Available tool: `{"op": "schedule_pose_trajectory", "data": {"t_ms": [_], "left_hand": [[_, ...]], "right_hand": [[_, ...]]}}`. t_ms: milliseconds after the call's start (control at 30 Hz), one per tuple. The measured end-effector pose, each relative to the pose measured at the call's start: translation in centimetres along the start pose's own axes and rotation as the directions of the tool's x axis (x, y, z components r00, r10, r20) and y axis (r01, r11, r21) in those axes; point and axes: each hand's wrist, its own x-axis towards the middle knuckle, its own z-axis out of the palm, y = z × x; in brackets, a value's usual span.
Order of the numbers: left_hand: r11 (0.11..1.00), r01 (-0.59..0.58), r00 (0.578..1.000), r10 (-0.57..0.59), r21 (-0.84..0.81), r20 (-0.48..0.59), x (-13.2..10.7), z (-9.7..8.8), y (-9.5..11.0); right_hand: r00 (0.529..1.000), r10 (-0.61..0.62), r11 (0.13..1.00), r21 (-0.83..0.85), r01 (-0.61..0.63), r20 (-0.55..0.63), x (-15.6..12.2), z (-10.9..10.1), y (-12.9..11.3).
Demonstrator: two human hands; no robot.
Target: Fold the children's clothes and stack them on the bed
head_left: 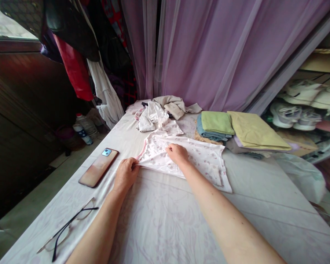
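A small white patterned garment (198, 159) with pink trim lies spread on the pale bed sheet (159, 220). My left hand (125, 175) pinches its near-left edge, fingers closed on the cloth. Further in, my right hand (177, 153) rests on top of the garment with fingers curled, pinching a fold of the fabric.
A phone (99, 167) lies left of my left hand; glasses (67, 229) sit nearer the left edge. Unfolded white and beige clothes (159, 112) are heaped at the back. Folded green, blue and yellow cloths (236, 130) are stacked at right. Shoes (299, 106) fill shelves far right.
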Motion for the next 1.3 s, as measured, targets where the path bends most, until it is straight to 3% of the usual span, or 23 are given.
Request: {"op": "schedule_pose_trajectory", "data": {"t_ms": [167, 333, 533, 767, 1100, 1200, 1300], "left_hand": [[1.000, 0.006, 1.000, -0.006, 0.017, 0.023, 0.0, -0.1, 0.1], [1.000, -0.024, 0.999, 0.024, -0.004, 0.036, -0.1, -0.3, 0.2], [0.984, -0.170, 0.982, 0.174, -0.054, 0.070, -0.1, -0.6, 0.3], [0.977, -0.212, 0.977, 0.212, 0.019, 0.028, 0.0, -0.1, 0.5], [0.968, -0.238, 0.969, 0.242, 0.085, -0.048, -0.1, 0.3, 0.1], [0.943, -0.295, 0.946, 0.312, 0.154, -0.094, -0.4, 0.2, 1.2], [0.896, -0.421, 0.905, 0.426, 0.138, -0.006, -0.8, 0.9, 2.8]], "right_hand": [[0.986, -0.073, 0.996, 0.047, 0.081, -0.148, -0.7, 0.3, 0.6], [0.914, -0.249, 0.953, 0.084, 0.289, -0.320, -3.2, 0.7, 1.4], [0.797, -0.546, 0.801, 0.115, 0.587, -0.259, -5.9, 2.7, 1.6], [0.829, -0.538, 0.835, 0.036, 0.549, -0.154, -5.9, 2.5, 1.4], [0.847, -0.518, 0.855, -0.034, 0.518, -0.121, -6.3, 2.7, 1.0], [0.846, -0.517, 0.856, -0.058, 0.514, -0.131, -6.4, 2.8, 0.9], [0.841, -0.521, 0.853, -0.068, 0.517, -0.144, -6.3, 3.0, 0.9]]}}
